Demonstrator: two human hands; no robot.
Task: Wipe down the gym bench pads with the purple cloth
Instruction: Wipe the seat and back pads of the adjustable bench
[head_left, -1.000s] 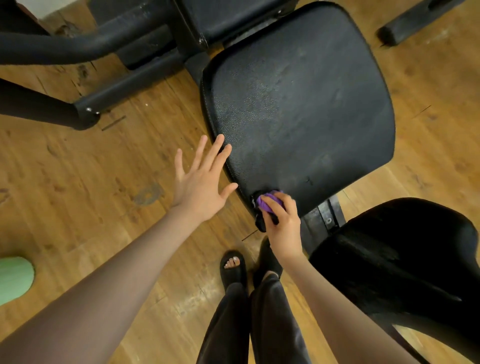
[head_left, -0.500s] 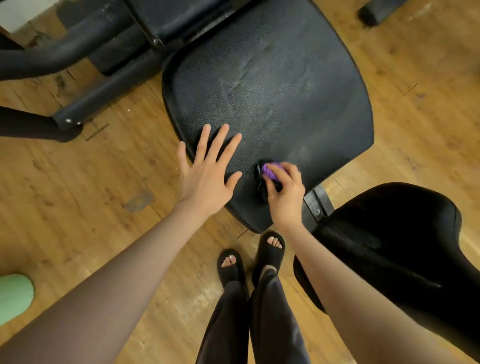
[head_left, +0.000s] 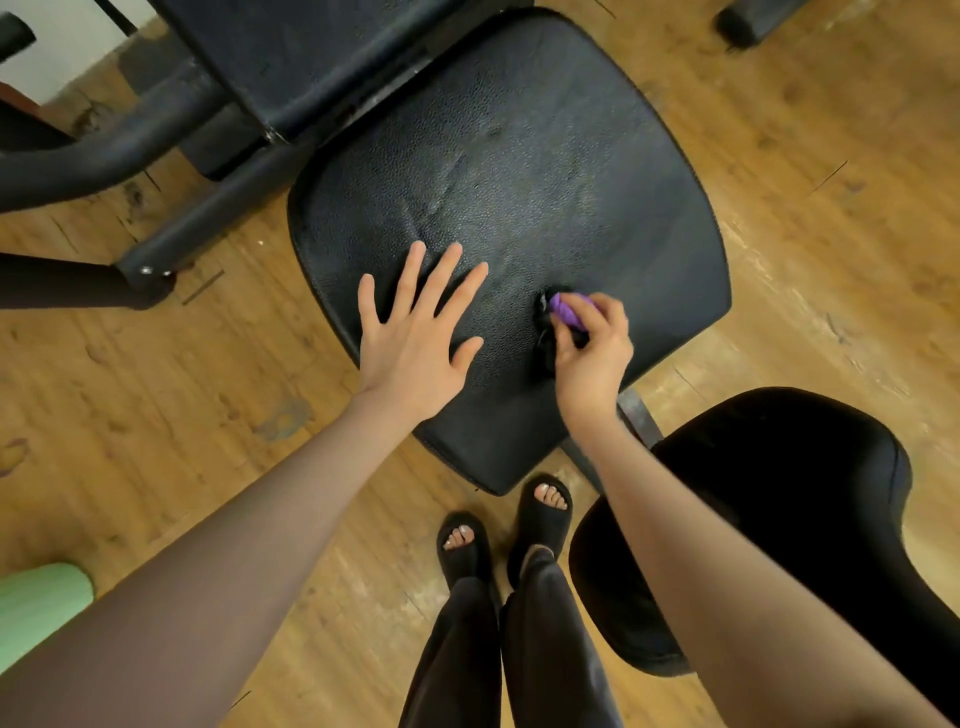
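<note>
Two pads: black pebbled seat pad (head_left: 519, 171), rounded; second pad (head_left: 779, 509) beside.
Floor: worn wood planks (head_left: 156, 389).
Left grip (head_left: 415, 343): flat, fingers spread.
Right grip (head_left: 592, 348): pinches purple cloth (head_left: 569, 312).

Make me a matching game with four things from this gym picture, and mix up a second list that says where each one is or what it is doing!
Things:
1. left hand
2. right hand
3. purple cloth
4. green thing

Places or states:
A. bunched up in curled fingers
B. at the bottom left edge, over the wooden floor
C. fingers spread out over the seat pad
D. gripping the cloth on the seat pad

Pairs: 1-C, 2-D, 3-A, 4-B
</note>
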